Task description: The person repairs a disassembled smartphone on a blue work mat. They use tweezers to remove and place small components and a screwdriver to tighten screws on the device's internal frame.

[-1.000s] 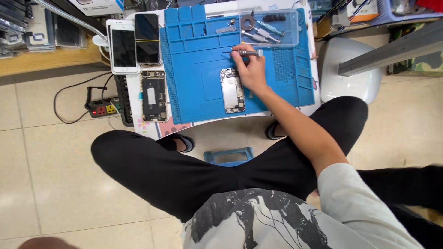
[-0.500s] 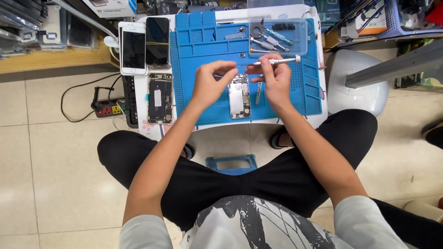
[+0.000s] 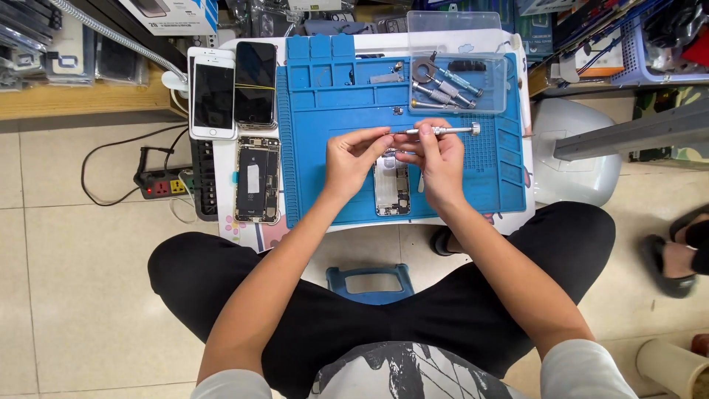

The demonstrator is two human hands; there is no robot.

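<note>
An opened phone (image 3: 391, 188) lies face down on the blue work mat (image 3: 325, 118), its insides showing. My right hand (image 3: 437, 159) holds a small silver screwdriver (image 3: 447, 130) sideways above the phone. My left hand (image 3: 353, 157) pinches the screwdriver's tip between thumb and forefinger. Both hands hover just above the phone's top end.
A clear tray (image 3: 458, 81) with several screwdrivers sits at the mat's far right. Left of the mat lie a white phone (image 3: 213, 94), a dark phone (image 3: 255, 83) and another opened phone (image 3: 258, 179). A power strip (image 3: 161, 183) lies on the floor, a blue stool (image 3: 368, 282) between my legs.
A second ago only my right hand was on the mat. My left hand came in, and both hands now meet on the screwdriver above the opened phone.
</note>
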